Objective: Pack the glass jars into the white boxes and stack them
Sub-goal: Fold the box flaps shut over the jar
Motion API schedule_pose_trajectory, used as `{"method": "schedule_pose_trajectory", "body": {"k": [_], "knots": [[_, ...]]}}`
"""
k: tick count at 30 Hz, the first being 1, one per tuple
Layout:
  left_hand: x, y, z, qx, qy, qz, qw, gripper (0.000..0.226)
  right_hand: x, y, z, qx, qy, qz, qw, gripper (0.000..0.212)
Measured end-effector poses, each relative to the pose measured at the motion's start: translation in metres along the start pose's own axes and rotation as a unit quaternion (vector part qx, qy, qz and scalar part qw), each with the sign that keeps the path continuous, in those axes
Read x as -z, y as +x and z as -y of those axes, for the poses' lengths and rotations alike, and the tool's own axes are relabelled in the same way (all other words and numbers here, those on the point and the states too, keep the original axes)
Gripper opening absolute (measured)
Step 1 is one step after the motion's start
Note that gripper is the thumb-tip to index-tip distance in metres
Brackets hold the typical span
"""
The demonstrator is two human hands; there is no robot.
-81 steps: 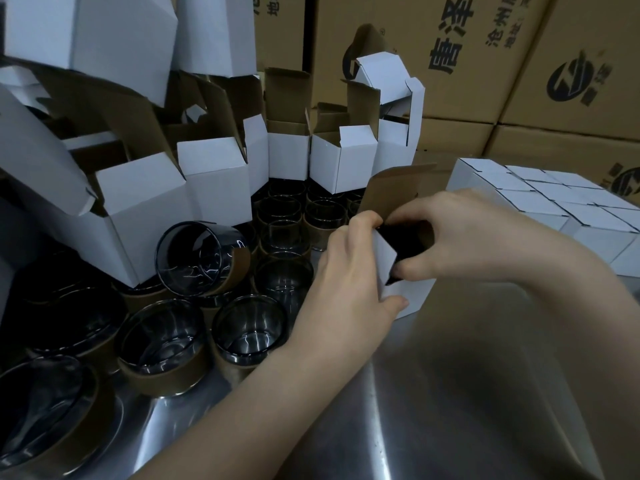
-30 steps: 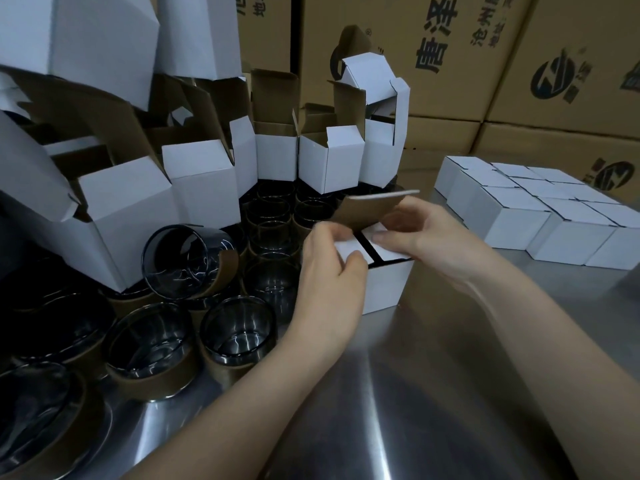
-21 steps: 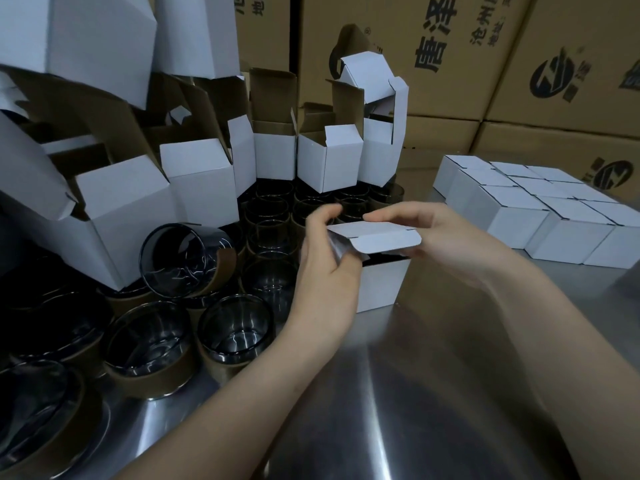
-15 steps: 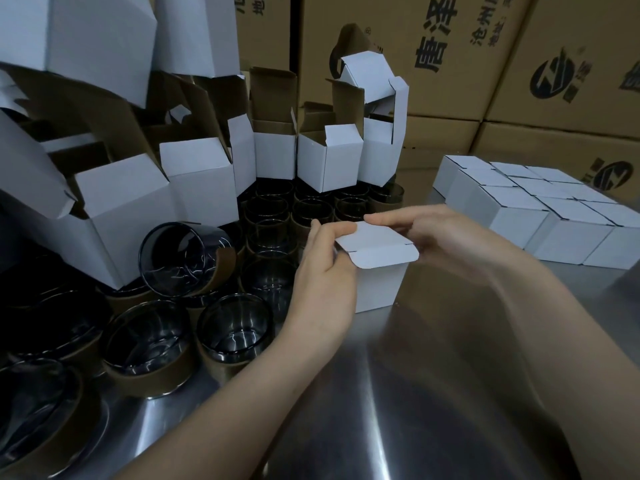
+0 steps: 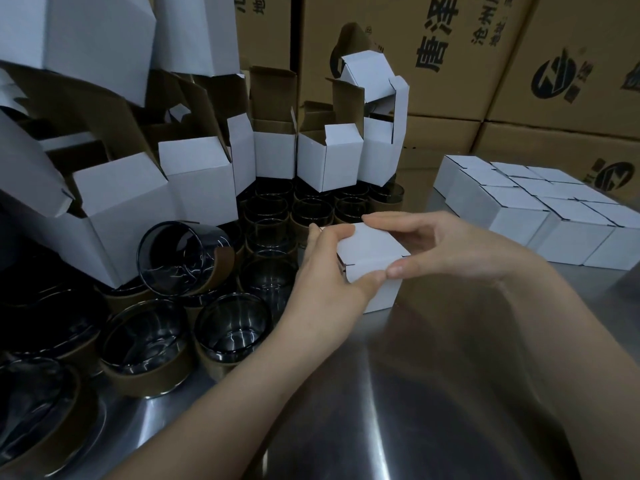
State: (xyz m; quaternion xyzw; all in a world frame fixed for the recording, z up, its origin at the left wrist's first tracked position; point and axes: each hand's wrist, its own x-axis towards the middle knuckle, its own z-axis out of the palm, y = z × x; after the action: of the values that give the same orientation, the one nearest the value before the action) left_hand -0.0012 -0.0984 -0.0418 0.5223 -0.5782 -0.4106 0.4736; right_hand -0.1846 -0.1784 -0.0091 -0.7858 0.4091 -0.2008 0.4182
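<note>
Standing on the tabletop [image 5: 415,393] near its middle, a box [image 5: 374,251] with its lid folded down is held between both hands. The left hand [image 5: 329,271] is curled round the box's left side, with its thumb laid along the front top edge. The right hand [image 5: 450,247] is arched over the lid, its fingers hooked on the far edge and its thumb pressed to the near edge, so that the two thumb tips are brought close together. Just left of the box, jars [image 5: 232,327] with brown bands are crowded upright on the tabletop, and a tipped jar [image 5: 183,258] is seen lying on its side upon others. Behind and above them, open boxes [image 5: 197,181] are piled with flaps raised. Well to the right, closed boxes [image 5: 519,209] are set touching in a tidy block. Printed cartons [image 5: 467,57] are stacked along the back.
</note>
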Motion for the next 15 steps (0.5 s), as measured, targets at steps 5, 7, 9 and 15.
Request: {"method": "schedule_pose_trajectory", "body": {"k": [5,7,9,15], "knots": [[-0.0004,0.0009,0.0009,-0.018,-0.017,-0.016,1.000,0.043,-0.0006,-0.0004,-0.0007,0.013,0.004,-0.014,1.000,0.067],[-0.0008,0.0008,0.0003,-0.020,-0.036,-0.019,0.999,0.035,-0.0003,-0.0008,-0.0005,0.018,0.011,-0.023,1.000,0.064],[-0.0008,0.0005,-0.0009,-0.028,-0.052,-0.022,0.998,0.030,0.0000,-0.0009,-0.0001,0.018,0.008,-0.025,0.999,0.061],[-0.0006,0.0011,-0.0006,-0.035,-0.063,-0.021,0.997,0.027,-0.0015,-0.0010,-0.0001,0.017,0.023,-0.027,0.999,0.063]]}}
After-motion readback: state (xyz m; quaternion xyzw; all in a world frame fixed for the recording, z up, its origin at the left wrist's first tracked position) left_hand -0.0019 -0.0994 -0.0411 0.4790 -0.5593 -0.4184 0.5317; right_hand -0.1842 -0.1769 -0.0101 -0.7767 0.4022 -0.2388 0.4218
